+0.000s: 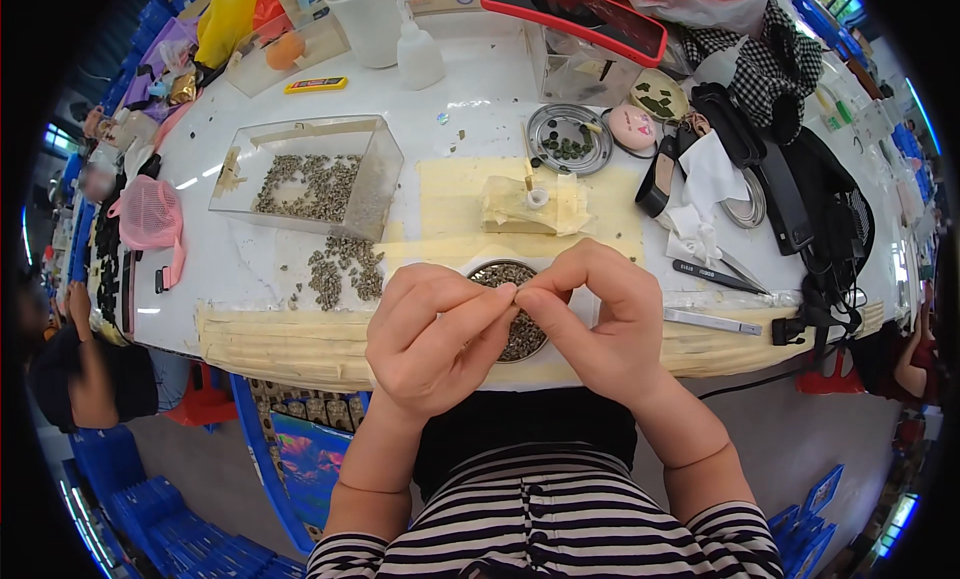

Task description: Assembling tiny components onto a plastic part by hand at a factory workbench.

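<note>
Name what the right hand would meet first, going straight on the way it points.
The right hand would likely meet the left hand first, at its fingertips; any gap between them is unclear.

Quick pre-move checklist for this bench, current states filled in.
1. Left hand and right hand meeting at the fingertips: ok.
2. Part seated between the fingertips: cannot tell, too small and mostly covered.
3. Round dish beneath the hands, stocked with small parts: ok.
4. All loose parts inside containers: not ok, a pile lies beside the clear box.
5. Black tweezers lying unheld at right: ok.
</note>
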Motion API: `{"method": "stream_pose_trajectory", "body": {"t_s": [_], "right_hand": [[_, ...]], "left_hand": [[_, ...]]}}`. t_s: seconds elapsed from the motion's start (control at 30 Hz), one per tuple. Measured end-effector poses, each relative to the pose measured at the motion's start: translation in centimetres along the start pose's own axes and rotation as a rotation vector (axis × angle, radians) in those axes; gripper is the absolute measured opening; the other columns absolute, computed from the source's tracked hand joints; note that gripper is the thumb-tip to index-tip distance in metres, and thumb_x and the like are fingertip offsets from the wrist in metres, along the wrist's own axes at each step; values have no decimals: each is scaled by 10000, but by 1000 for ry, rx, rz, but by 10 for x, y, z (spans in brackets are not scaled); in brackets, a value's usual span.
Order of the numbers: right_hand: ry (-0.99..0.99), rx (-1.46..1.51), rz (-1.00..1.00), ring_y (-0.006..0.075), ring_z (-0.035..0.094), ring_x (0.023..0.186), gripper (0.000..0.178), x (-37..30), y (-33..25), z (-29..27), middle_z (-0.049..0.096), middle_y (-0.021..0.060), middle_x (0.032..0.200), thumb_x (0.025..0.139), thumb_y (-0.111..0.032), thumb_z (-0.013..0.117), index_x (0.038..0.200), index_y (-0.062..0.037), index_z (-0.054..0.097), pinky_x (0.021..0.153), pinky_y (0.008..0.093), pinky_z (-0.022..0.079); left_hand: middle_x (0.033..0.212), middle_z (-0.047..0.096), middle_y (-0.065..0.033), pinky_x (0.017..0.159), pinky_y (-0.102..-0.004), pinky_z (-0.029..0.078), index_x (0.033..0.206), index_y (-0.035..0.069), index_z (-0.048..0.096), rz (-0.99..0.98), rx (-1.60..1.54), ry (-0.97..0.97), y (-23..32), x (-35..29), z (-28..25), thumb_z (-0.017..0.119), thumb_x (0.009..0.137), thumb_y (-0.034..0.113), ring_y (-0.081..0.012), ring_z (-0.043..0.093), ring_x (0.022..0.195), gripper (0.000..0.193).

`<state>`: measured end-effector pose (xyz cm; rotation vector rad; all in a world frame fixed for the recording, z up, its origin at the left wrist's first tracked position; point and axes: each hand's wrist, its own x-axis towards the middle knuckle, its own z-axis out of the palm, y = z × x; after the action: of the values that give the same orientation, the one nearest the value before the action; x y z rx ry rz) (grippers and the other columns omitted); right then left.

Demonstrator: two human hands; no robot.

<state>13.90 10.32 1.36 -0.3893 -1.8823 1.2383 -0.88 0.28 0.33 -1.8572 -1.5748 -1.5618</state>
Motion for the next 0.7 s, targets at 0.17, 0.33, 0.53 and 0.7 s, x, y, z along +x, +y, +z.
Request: {"method": "stream_pose_trajectory", "body": {"t_s": [0.17,0.33,0.53,0.7], "right_hand": [[81,-341,-405,197,605,639,233,-1,-2,10,659,55,780,732,-32,813,959,-42,760,553,285,471],[83,-273,-323,188,622,657,256,-2,1,12,684,65,815,762,-42,808,1014,-31,767,572,277,483],[-70,144,72,156,620,672,154,-5,1,3,676,93,801,834,-34,766,984,0,754,600,258,484],[-8,53,1,159,606,656,148,-2,2,1,647,73,761,806,-33,788,945,-3,746,592,259,483]], "left_hand": [[804,645,-50,605,-318,473,918,21,731,-90,24,10,2,1,1,811,656,-63,-212,599,696,287],[796,641,-50,600,-312,463,930,20,735,-101,-8,79,-2,-3,-1,806,676,-65,-205,595,686,276],[798,640,-34,597,-307,456,979,23,751,13,-58,31,-1,0,-2,811,672,-63,-193,588,691,325],[789,638,-37,595,-313,464,951,21,746,26,11,26,2,1,0,815,668,-50,-204,586,692,300]]}}
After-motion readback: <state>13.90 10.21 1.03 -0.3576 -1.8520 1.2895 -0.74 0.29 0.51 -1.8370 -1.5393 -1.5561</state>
